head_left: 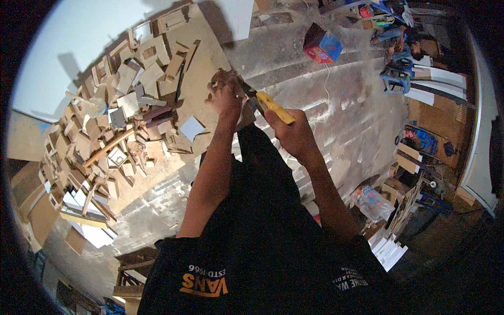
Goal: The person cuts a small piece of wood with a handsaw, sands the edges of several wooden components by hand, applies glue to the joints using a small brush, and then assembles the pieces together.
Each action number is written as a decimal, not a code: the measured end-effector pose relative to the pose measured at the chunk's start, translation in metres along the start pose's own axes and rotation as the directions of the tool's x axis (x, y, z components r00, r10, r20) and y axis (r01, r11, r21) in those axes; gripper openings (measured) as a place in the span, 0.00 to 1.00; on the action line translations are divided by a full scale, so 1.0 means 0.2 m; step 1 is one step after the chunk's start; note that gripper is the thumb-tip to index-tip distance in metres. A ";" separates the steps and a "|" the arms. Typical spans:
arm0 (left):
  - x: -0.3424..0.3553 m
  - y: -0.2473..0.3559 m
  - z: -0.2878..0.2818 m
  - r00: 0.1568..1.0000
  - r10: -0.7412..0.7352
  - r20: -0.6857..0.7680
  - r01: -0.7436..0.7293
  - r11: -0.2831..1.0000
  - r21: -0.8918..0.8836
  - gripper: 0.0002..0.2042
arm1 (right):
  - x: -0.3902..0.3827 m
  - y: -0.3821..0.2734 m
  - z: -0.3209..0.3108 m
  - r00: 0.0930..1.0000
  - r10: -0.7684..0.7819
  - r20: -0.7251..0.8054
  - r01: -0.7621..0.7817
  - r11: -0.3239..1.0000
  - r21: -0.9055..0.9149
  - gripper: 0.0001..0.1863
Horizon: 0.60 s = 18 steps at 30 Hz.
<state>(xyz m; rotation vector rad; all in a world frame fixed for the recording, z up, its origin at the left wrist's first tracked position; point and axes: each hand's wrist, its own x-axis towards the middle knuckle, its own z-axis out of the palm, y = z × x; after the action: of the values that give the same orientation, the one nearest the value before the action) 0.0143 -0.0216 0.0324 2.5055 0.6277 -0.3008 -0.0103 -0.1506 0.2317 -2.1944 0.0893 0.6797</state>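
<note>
1. Yellow-handled saw (277, 109): located in the right hand (295, 134), whose fingers close around the handle; dark blade (248, 88) angles up and left, toward the left hand.
2. Left hand (224, 94): fingers bent and parted, at the edge of the board (206, 52); whether it grips anything cannot be told.
3. Handling, as judged: saw likely light, handle hard and stiff, blade thin and apt to flex. Take hold at the handle only, fingers off the blade.
4. Board, left side: bears loose wood scraps (126, 79) and a white square (191, 128).
5. Farther, on the floor (294, 79): red-and-blue box (323, 46).
</note>
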 end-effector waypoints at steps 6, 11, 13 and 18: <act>0.05 -0.13 0.07 0.995 0.103 0.003 -0.103 0.991 -0.080 0.37 | -0.04 -0.03 0.02 1.000 -0.008 0.018 0.007 1.000 0.030 0.24; 0.02 -0.10 0.02 0.998 0.066 -0.006 -0.066 0.998 -0.003 0.36 | -0.04 -0.06 0.00 0.993 0.115 0.021 -0.116 0.993 0.028 0.26; 0.03 -0.10 0.02 0.996 0.087 -0.029 -0.087 0.996 -0.005 0.36 | -0.04 -0.08 0.01 0.992 0.128 0.018 -0.128 0.992 0.003 0.25; 0.05 -0.09 0.01 0.998 0.053 0.034 -0.052 0.999 -0.011 0.36 | -0.12 -0.16 0.00 0.995 0.094 0.013 -0.093 0.992 -0.084 0.25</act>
<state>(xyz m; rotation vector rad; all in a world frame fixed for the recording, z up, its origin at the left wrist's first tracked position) 0.0142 -0.0051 0.0180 2.4977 0.5477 -0.3191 -0.0211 -0.1328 0.2661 -2.2754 0.1582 0.7667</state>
